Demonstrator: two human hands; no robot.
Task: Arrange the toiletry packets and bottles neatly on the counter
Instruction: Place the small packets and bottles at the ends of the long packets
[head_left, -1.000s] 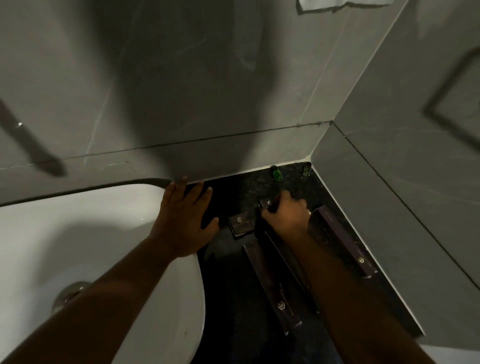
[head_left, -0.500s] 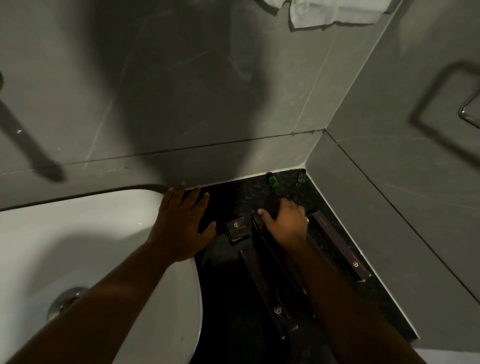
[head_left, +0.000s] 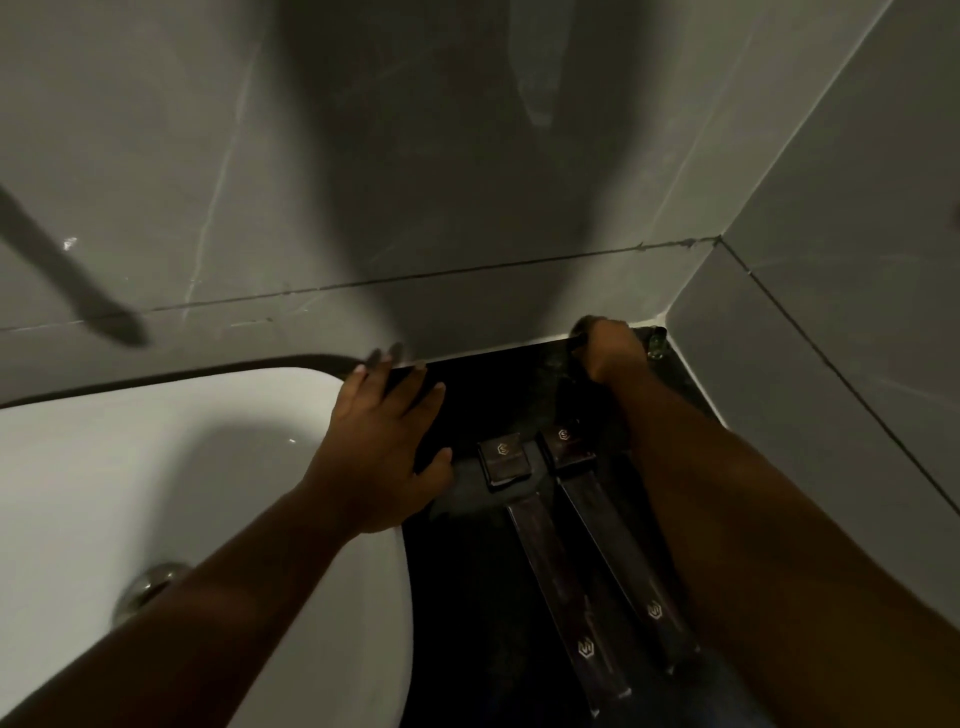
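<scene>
Toiletry packets (head_left: 558, 564) lie side by side mid-worktop (head_left: 467, 597), and a tiny bottle (head_left: 655, 347) sits in the back corner. My right hand (head_left: 605, 347) is curled there; can't tell if it's holding anything. Left hand (head_left: 382, 441) is flat on the basin (head_left: 156, 467) rim. Walls crowd two sides, so one clumsy nudge probably tips that bottle.

bare forearms, no sleeves visible
</scene>
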